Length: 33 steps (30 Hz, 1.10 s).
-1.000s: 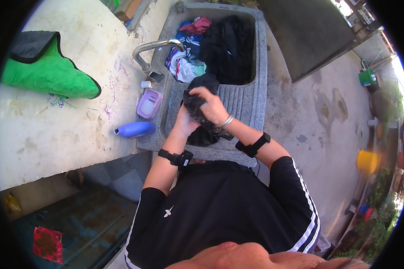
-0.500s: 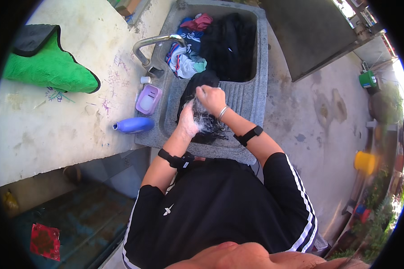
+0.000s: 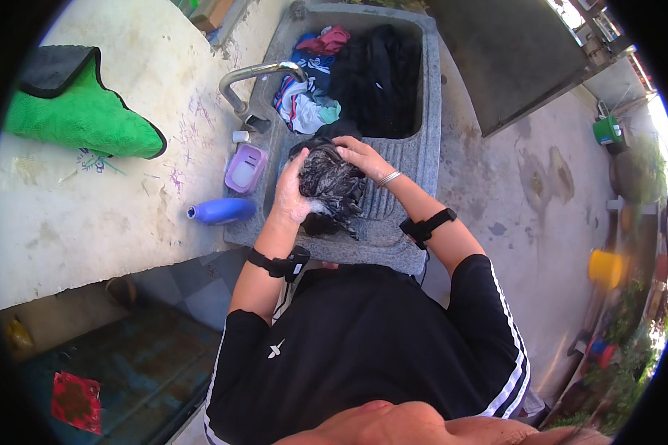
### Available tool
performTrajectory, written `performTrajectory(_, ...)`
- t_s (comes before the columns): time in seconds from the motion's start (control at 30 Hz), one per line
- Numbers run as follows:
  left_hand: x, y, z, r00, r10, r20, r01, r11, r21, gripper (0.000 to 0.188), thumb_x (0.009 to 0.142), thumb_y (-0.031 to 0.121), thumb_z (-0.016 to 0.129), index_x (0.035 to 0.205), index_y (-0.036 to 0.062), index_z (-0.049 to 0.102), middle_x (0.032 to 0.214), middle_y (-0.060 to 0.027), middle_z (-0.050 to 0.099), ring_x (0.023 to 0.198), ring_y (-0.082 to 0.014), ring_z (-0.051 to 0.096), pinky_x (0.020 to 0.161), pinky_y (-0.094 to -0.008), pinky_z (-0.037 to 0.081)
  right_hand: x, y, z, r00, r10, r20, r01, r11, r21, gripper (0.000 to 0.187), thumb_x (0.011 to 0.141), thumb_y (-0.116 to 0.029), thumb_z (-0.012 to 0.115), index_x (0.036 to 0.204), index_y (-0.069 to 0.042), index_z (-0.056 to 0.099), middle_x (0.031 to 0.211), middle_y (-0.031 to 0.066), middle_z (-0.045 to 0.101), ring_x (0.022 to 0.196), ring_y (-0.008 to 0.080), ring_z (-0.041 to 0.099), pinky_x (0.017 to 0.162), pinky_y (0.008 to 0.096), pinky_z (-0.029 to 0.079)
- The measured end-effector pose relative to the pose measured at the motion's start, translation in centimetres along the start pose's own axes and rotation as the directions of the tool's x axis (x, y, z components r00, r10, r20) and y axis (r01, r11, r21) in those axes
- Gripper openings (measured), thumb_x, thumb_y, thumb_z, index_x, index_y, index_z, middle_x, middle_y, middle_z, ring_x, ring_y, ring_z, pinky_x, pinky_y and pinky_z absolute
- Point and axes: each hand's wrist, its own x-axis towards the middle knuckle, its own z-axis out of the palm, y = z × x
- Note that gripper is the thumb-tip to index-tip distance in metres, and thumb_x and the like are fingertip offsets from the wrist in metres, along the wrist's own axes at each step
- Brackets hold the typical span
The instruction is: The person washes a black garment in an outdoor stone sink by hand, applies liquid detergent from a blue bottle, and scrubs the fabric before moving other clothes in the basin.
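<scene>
One sudsy black cloth bundle (image 3: 330, 178), over the ribbed front of a grey stone sink (image 3: 397, 254); left hand (image 3: 290, 193) and right hand (image 3: 361, 155) clasped on opposite sides, seemingly to hold it gathered. Lilac plastic dish (image 3: 246, 169) alongside, presumably for easy reach.

Black cloth (image 3: 329, 179) partly hidden, yellow container (image 3: 605, 268) blurred

From where I stand, no text is legible. Markings present: purple scribbles (image 3: 190, 135) on the pale counter (image 3: 59, 222), 10 o'clock; white emblem (image 3: 276, 348) on the black shirt (image 3: 378, 334), 7 o'clock; pale mark (image 3: 614, 131) on the green bucket (image 3: 604, 132), 2 o'clock.
</scene>
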Motion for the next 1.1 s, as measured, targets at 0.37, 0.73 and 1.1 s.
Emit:
performTrajectory(0.37, 0.9, -0.6, -2.8, 0.971, -0.165, -0.175, 0.162, 0.986, -0.030, 0.042, 0.093, 0.033, 0.046, 0.126, 0.0079, 0.047, 0.123, -0.0126, 0.053, 0.116, -0.0265, 0.049, 0.099, -0.0460, 0.037, 1.5, -5.3, 0.1, 0.868, -0.126, -0.481, 0.145, 0.989, 0.004, 0.028, 0.073, -0.004, 0.052, 0.101, -0.003, 0.055, 0.073, 0.0048, 0.055, 0.061, 0.0116, 0.051, 0.058, 0.0261, 0.044)
performTrajectory(0.73, 4.5, -5.8, -5.6, 0.995, 0.065, -0.070, -0.067, 0.998, -0.020, 0.023, 0.093, 0.022, 0.047, 0.106, 0.0049, 0.056, 0.100, -0.0063, 0.061, 0.096, -0.0176, 0.059, 0.083, -0.0337, 0.049, 1.5, -0.2, 4.8, 0.833, -0.411, -0.371, 0.087, 0.759, -0.645, 0.025, 0.076, -0.029, 0.059, 0.069, -0.006, 0.056, 0.066, 0.0167, 0.057, 0.067, 0.0349, 0.059, 0.061, 0.0436, 0.046)
performTrajectory(1.1, 2.6, -3.7, -6.2, 0.992, 0.011, 0.126, -0.013, 1.000, 0.015, 0.040, 0.091, 0.040, 0.046, 0.106, 0.0045, 0.057, 0.103, -0.0136, 0.062, 0.097, -0.0216, 0.060, 0.087, -0.0397, 0.047, 1.1, 1.4, 4.7, 0.867, -0.433, -0.247, 0.083, 0.613, -0.786, 0.022, 0.082, -0.024, 0.053, 0.067, -0.008, 0.054, 0.059, 0.0125, 0.055, 0.056, 0.0312, 0.057, 0.051, 0.0429, 0.044)
